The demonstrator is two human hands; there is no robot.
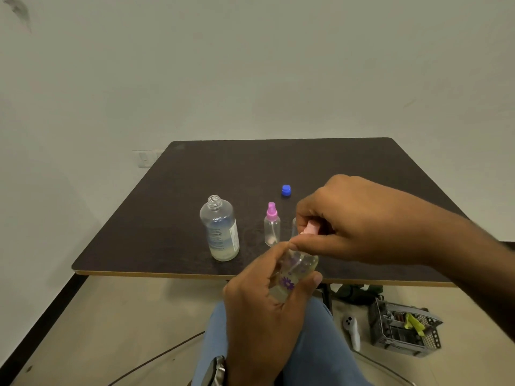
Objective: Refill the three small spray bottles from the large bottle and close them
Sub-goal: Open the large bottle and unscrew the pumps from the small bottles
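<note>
My left hand (pixel 262 296) grips a small clear spray bottle (pixel 299 270) with a purple flower print, held above the table's front edge. My right hand (pixel 359 218) pinches its pink spray top (pixel 310 228) at the bottle's neck. The large clear bottle (pixel 221 229) stands open on the dark table (pixel 195 174), liquid low in its base. Its blue cap (pixel 286 190) lies further back. A second small spray bottle (pixel 272 228) with a pink top stands upright beside it. Part of a third clear bottle (pixel 293 227) shows behind my right hand, mostly hidden.
On the floor to the right lie a grey mesh basket (pixel 404 330) with a green item and a white controller (pixel 352 331). A cable (pixel 156 358) runs across the floor. My blue-trousered legs (pixel 315 344) are under the hands. The wall stands close behind the table.
</note>
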